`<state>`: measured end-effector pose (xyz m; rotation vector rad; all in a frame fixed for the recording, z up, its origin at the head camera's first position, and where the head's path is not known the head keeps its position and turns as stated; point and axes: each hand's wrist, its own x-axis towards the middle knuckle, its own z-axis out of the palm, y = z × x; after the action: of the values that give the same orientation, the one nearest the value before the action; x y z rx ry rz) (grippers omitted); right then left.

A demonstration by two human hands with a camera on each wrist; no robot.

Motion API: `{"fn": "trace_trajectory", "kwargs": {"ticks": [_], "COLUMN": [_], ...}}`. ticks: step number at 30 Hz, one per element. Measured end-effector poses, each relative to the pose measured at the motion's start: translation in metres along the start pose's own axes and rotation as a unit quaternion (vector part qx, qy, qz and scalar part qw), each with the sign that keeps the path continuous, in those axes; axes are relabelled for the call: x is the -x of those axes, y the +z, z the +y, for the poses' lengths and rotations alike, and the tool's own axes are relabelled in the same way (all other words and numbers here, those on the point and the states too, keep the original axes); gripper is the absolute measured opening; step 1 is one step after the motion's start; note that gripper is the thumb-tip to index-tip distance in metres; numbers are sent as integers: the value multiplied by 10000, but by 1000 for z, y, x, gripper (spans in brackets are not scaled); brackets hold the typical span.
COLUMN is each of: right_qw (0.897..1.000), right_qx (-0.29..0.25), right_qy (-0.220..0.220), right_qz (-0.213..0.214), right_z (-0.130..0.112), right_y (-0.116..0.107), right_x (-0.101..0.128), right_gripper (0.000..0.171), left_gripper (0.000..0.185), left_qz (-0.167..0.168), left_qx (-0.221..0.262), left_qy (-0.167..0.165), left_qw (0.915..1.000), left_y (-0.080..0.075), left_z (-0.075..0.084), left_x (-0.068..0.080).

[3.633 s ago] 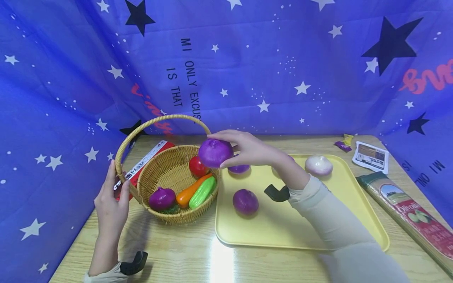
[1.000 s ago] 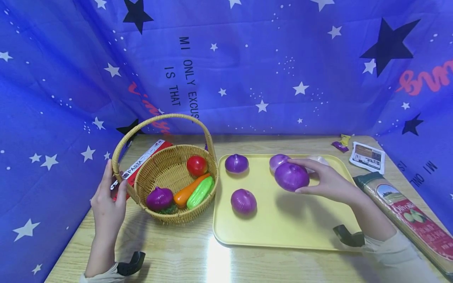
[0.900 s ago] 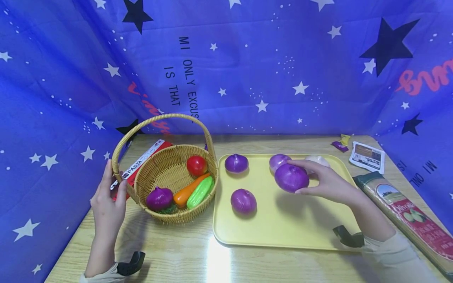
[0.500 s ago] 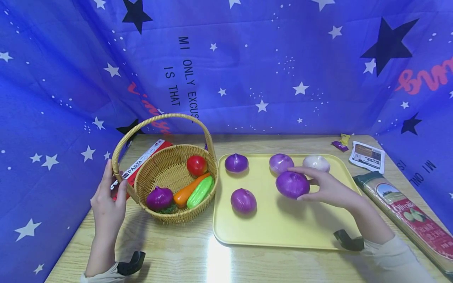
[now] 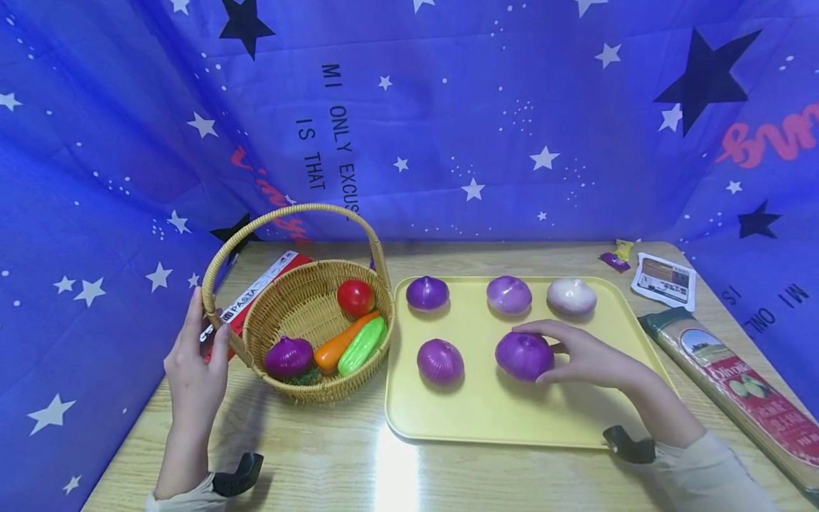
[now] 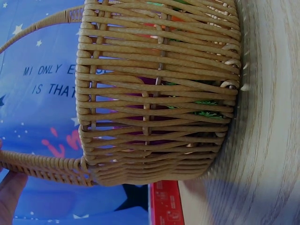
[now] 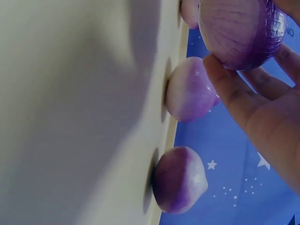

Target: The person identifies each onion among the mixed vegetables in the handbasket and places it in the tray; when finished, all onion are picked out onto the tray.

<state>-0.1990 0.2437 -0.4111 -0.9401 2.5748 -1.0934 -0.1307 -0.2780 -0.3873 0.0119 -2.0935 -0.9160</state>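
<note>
My right hand (image 5: pixel 585 359) holds a purple onion (image 5: pixel 525 356) between thumb and fingers, low over the front middle of the yellow tray (image 5: pixel 486 425). In the right wrist view this onion (image 7: pixel 239 33) hangs a little off the tray surface, its far side hidden by the fingers. My left hand (image 5: pixel 198 370) grips the lower left end of the handle of the wicker basket (image 5: pixel 301 302); some of its fingers are hidden behind the handle. Inside the basket lie a purple onion (image 5: pixel 290 358), a red tomato (image 5: pixel 355 299), an orange carrot (image 5: pixel 345 344) and a green vegetable (image 5: pixel 362 347).
Other onions sit on the tray: a dark purple one (image 5: pixel 427 294), a lighter one (image 5: pixel 509 295), a whitish one (image 5: pixel 571 296) and one near the front left (image 5: pixel 440 362). A red pasta box (image 5: pixel 259 288) lies behind the basket. Right of the tray lies a long package (image 5: pixel 736 387).
My right hand has carried the purple onion from beside the basket rightward over the tray, then lowered it toward the front. The left hand has stayed at the basket handle.
</note>
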Motion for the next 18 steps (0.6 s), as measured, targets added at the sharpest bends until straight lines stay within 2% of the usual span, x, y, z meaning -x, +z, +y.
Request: {"fn": "trace_trajectory", "kwargs": {"ticks": [11, 18], "right_qw": [9993, 9988], "right_qx": [38, 94], "right_qy": [-139, 36], "right_qz": [-357, -482], "right_z": [3, 5], "right_y": [9, 11], "right_x": [-3, -2], "right_gripper": [73, 74], "left_gripper": [68, 69], "left_qz": [29, 21], "left_qx": [-4, -18], "left_qy": [53, 45], "left_qw": [10000, 10000], "left_y": [0, 0], "left_z": [-1, 0], "left_x": [0, 0]}}
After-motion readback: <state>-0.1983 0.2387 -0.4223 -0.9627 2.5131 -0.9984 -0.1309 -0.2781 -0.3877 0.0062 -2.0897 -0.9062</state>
